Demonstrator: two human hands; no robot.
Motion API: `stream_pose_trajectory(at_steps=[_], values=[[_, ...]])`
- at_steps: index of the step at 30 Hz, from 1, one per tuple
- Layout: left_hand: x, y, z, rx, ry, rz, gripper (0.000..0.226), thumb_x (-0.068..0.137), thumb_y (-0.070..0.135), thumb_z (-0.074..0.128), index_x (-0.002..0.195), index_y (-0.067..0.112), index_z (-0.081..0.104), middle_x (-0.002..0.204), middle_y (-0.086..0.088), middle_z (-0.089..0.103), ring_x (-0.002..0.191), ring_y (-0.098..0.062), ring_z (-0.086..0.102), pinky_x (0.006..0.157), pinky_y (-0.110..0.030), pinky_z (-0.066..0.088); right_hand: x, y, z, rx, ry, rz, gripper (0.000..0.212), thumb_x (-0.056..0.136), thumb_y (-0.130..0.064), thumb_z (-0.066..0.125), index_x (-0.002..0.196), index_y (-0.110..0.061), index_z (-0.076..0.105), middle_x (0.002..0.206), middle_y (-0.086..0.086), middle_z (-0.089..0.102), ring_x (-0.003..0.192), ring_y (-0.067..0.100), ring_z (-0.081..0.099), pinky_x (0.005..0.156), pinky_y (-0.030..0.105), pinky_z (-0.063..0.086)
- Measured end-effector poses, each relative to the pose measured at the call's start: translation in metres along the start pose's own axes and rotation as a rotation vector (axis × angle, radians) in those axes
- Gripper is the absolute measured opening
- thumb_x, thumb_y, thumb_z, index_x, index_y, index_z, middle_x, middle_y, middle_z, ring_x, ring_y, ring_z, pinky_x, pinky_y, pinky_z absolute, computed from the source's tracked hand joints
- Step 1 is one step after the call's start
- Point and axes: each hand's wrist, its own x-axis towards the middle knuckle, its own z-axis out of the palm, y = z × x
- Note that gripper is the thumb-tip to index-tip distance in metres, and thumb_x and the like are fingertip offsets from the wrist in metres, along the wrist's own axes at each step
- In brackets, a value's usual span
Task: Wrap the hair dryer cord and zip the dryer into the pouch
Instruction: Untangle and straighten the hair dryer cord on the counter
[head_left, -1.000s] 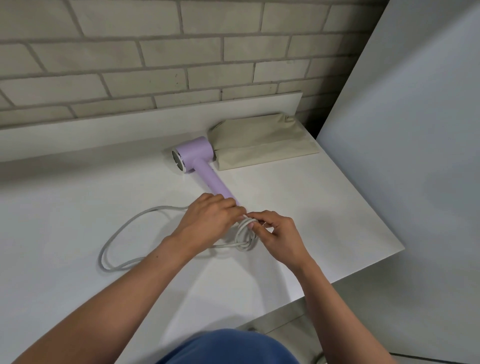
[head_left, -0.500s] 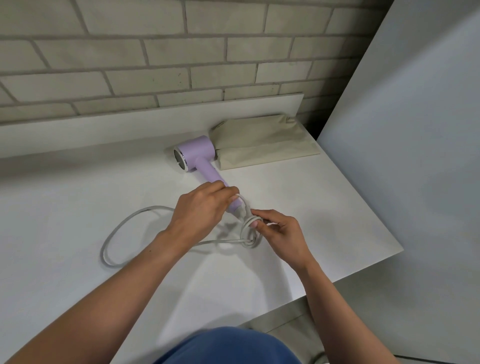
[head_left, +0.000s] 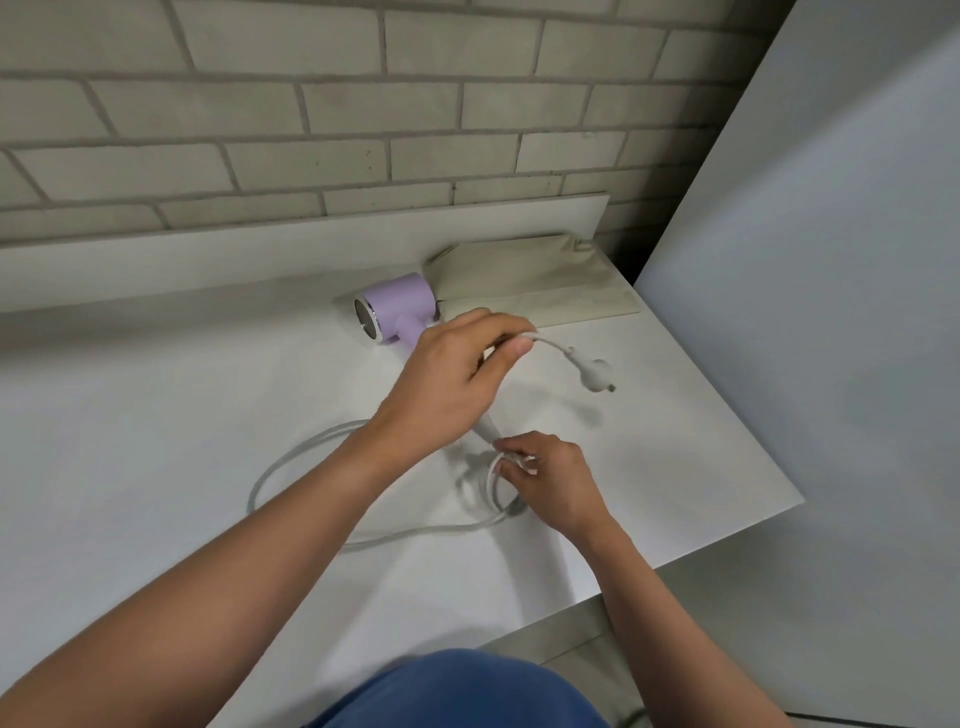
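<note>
A lilac hair dryer (head_left: 396, 307) lies on the white counter (head_left: 156, 441), its handle hidden under my left hand (head_left: 452, 384). That hand is raised and pinches the grey cord just behind the plug (head_left: 595, 371), which sticks out to the right in the air. My right hand (head_left: 545, 480) holds a small coil of the cord (head_left: 493, 493) near the end of the handle. A long loose loop of cord (head_left: 291, 467) trails left across the counter. The beige pouch (head_left: 535, 280) lies flat behind the dryer, against the back ledge.
A brick wall and a white ledge (head_left: 260, 254) close the back. A grey panel (head_left: 831, 312) stands at the right, beyond the counter's right edge (head_left: 727, 540). My blue clothing (head_left: 457, 691) shows at the bottom.
My left hand has lifted the plug end of the cord up and back toward the dryer's head. The right hand has stayed on the coil. The loose loop on the left has shrunk slightly.
</note>
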Motion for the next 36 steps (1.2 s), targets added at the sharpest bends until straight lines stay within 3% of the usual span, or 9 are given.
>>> stream_pose_trajectory(at_steps=[6,11,13,16,19,22,29,33,36], values=[[0.032,0.029,0.009,-0.431,0.025,-0.268,0.016,0.103,0.022,0.059,0.11,0.02,0.073,0.07,0.012,0.061,0.057,0.0,0.048,0.054,-0.012,0.036,-0.008,0.004,0.006,-0.156,-0.129,-0.092,0.04,0.091,-0.001,0.065,0.124,-0.019,0.075,0.126,-0.001,0.071,0.112,0.023,0.063,0.093,0.014,0.038],[0.055,0.038,0.013,-0.756,0.085,-0.457,0.018,0.104,0.019,0.057,0.114,0.018,0.073,0.07,0.009,0.055,0.05,-0.006,0.027,0.041,-0.019,0.023,-0.019,-0.009,0.006,-0.226,0.174,-0.278,0.058,0.074,0.011,0.055,0.122,-0.016,0.072,0.118,-0.003,0.067,0.1,0.021,0.057,0.085,0.018,0.042],[0.062,0.039,0.011,-0.814,0.105,-0.489,0.019,0.104,0.02,0.056,0.113,0.018,0.073,0.074,0.007,0.054,0.051,-0.007,0.026,0.042,-0.019,0.022,-0.026,-0.028,0.005,-0.062,0.172,-0.289,0.046,0.078,0.006,0.057,0.113,-0.018,0.076,0.104,-0.008,0.068,0.087,0.007,0.057,0.08,0.012,0.041],[0.07,0.04,0.006,-0.896,0.154,-0.556,0.02,0.105,0.021,0.056,0.117,0.017,0.072,0.075,0.007,0.053,0.053,-0.007,0.026,0.042,-0.018,0.022,-0.038,-0.06,0.013,0.245,-0.231,-0.082,0.039,0.092,-0.013,0.065,0.128,-0.027,0.069,0.112,-0.017,0.07,0.082,0.005,0.065,0.078,0.014,0.05],[0.073,0.041,0.002,-0.986,0.213,-0.656,0.022,0.105,0.019,0.054,0.121,0.011,0.069,0.076,0.005,0.05,0.05,-0.006,0.029,0.04,-0.017,0.024,-0.045,-0.083,0.038,0.543,-0.396,0.149,0.086,0.084,-0.04,0.083,0.155,-0.037,0.035,0.134,-0.023,0.058,0.099,0.013,0.072,0.091,0.038,0.061],[0.07,0.042,0.006,-1.109,0.292,-0.745,0.021,0.107,0.013,0.049,0.122,0.008,0.062,0.073,0.001,0.05,0.047,-0.006,0.031,0.037,-0.017,0.022,-0.038,-0.1,0.048,0.858,-0.254,0.33,0.108,0.072,-0.041,0.09,0.153,-0.045,0.019,0.135,-0.007,0.057,0.093,0.02,0.075,0.08,0.039,0.063],[0.073,0.04,0.015,-1.296,0.436,-0.821,0.008,0.109,0.011,0.039,0.116,0.008,0.043,0.068,-0.004,0.049,0.038,-0.007,0.033,0.034,-0.018,0.022,0.0,-0.112,0.024,1.156,0.303,0.69,0.054,0.093,-0.034,0.076,0.128,-0.02,0.038,0.1,0.01,0.058,0.047,0.02,0.057,0.058,0.035,0.056],[0.075,0.033,0.023,-1.251,0.438,-0.818,0.007,0.111,0.012,0.035,0.114,0.009,0.041,0.069,-0.004,0.05,0.04,-0.007,0.034,0.035,-0.019,0.024,-0.006,-0.097,0.011,0.987,0.408,0.547,0.022,0.105,-0.037,0.058,0.118,-0.019,0.058,0.079,0.001,0.058,0.05,0.019,0.056,0.057,0.038,0.06],[0.079,0.027,0.031,-1.267,0.431,-0.83,0.009,0.11,0.01,0.034,0.115,0.008,0.041,0.068,-0.006,0.052,0.042,-0.009,0.037,0.038,-0.02,0.028,-0.018,-0.088,0.004,0.832,0.451,0.427,0.026,0.108,-0.036,0.05,0.104,-0.018,0.068,0.07,-0.015,0.062,0.06,0.018,0.062,0.06,0.037,0.062]])
